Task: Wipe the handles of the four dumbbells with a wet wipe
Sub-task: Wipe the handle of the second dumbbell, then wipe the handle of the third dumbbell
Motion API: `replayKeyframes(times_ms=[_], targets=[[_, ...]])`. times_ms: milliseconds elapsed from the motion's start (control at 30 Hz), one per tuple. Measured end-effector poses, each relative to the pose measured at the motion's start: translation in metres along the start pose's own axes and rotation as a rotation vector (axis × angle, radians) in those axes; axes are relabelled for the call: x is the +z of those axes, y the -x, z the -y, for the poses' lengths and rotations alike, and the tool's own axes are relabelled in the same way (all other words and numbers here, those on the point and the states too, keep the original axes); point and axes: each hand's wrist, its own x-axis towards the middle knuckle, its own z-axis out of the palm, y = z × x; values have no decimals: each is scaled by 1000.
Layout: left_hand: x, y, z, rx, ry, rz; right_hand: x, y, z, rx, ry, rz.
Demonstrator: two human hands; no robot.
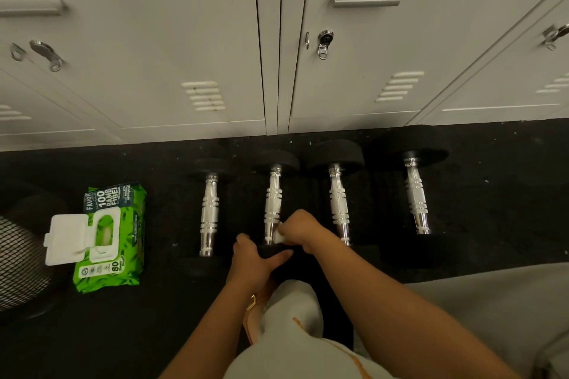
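Four dumbbells with chrome handles and black heads lie side by side on the black floor. The first dumbbell (209, 212) is leftmost, then the second dumbbell (273, 203), the third dumbbell (338, 203) and the large fourth dumbbell (416, 197). My right hand (300, 229) pinches a white wet wipe (279, 235) against the near end of the second dumbbell's handle. My left hand (254, 257) rests on that dumbbell's near black head, fingers wrapped over it.
A green wet wipe pack (123, 243) with its white lid flipped open lies on the floor to the left. A black mesh bin (18, 258) stands at the far left. Grey lockers (215, 40) line the back. My knees in grey trousers (295, 311) are below.
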Motion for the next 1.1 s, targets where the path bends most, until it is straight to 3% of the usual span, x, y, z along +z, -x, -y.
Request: replayKeyframes(times_ms=[133,233,400,467,600,667,800,933,1100], targets=[[0,1,-1,-17,-13,8,-2,5,-2,-15,23,-7],[-2,2,-3,-26,-7,15,-5,12,4,-67,185,0],[-4,8,-12,-41,-145,21,-35,28,31,-145,316,221],[-7,15,-21,-46,-261,41,-54,35,48,-255,473,291],[-32,34,-60,-47,-416,214,-96,54,74,-464,1134,357],[-51,47,-92,-15,-538,318,-116,63,79,-499,1243,393],[-78,78,-166,92,-797,442,-141,73,66,-573,1260,434],[-68,93,-220,114,-975,471,-144,70,22,-651,1307,366],[-3,84,-206,70,-1017,432,-124,41,-18,-723,1456,285]])
